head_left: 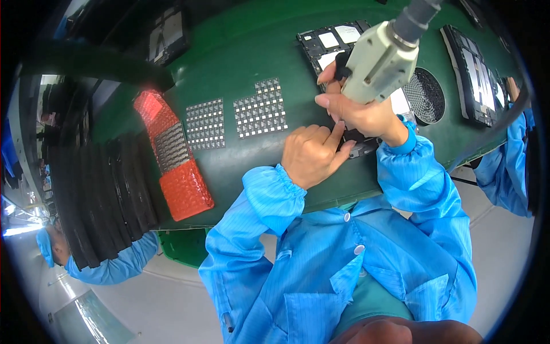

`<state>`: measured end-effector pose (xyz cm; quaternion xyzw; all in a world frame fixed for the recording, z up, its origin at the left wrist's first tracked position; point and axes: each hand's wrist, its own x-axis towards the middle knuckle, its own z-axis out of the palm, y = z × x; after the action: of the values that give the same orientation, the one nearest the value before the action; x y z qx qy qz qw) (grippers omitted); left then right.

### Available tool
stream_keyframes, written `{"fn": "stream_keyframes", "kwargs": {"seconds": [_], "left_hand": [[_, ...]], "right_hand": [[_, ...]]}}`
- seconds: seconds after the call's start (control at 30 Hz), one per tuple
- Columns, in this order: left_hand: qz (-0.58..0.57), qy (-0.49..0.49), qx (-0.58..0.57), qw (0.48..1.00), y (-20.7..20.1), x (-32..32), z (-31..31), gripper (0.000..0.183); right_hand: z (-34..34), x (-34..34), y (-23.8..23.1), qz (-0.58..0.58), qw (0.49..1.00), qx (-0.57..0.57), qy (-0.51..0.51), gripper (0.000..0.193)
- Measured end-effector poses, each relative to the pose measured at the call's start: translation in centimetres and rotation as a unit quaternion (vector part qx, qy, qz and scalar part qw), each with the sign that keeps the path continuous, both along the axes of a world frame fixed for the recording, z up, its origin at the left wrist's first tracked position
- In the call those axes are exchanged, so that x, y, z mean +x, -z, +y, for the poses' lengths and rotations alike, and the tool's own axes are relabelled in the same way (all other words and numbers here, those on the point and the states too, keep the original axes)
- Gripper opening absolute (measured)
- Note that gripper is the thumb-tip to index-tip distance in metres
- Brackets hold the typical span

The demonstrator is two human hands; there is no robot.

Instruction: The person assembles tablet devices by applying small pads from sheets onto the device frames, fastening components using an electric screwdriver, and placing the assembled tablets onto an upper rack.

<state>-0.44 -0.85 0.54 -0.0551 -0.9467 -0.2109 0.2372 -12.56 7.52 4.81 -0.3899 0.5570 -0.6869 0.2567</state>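
Observation:
My right hand is closed round the lower end of a pale electric screwdriver, whose body hides part of the fingers. Its grey top end leans to the upper right. Close by, my left hand has curled fingers, with index finger and thumb at a dark part on the near end of an opened black electronic device. What lies between those fingertips is too small to make out. Screwdriver and hands cover the device's middle; white rectangular parts show at its far end.
Two sheets of small parts lie left on the green table. Beyond them are red bubble-wrap packets and stacked black pieces. A round dish and another black device stand right. Another person's blue sleeve shows far right.

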Motion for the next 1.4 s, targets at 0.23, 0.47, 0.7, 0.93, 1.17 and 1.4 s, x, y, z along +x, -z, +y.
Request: {"fn": "stream_keyframes", "kwargs": {"seconds": [0.23, 0.47, 0.7, 0.93, 1.17, 1.4], "left_hand": [[0.010, 0.010, -0.003, 1.000, 0.3, -0.3, 0.1, 0.028], [-0.009, 0.006, -0.018, 1.000, -0.2, 0.1, 0.3, 0.032], [0.019, 0.134, -0.030, 0.990, 0.0, -1.6, 2.3, 0.041], [0.007, 0.080, -0.019, 0.997, 0.3, -1.7, 2.5, 0.039], [-0.004, 0.069, -0.023, 0.997, 0.2, -1.7, 2.2, 0.041], [-0.015, 0.072, -0.011, 0.997, 0.2, -1.7, 2.1, 0.042]], "right_hand": [[-0.2, 0.3, 0.6, 0.028, 0.993, -0.111, 0.044, 0.035], [7.3, -4.4, -2.2, 0.012, 0.978, -0.118, 0.174, 0.033], [11.8, -9.5, 0.6, 0.016, 0.968, -0.101, 0.228, 0.036], [11.5, -9.5, 0.9, 0.028, 0.973, -0.076, 0.217, 0.031], [12.0, -10.1, 1.2, 0.036, 0.968, -0.080, 0.235, 0.030], [11.6, -9.9, 1.3, 0.023, 0.966, -0.079, 0.246, 0.028]]}}
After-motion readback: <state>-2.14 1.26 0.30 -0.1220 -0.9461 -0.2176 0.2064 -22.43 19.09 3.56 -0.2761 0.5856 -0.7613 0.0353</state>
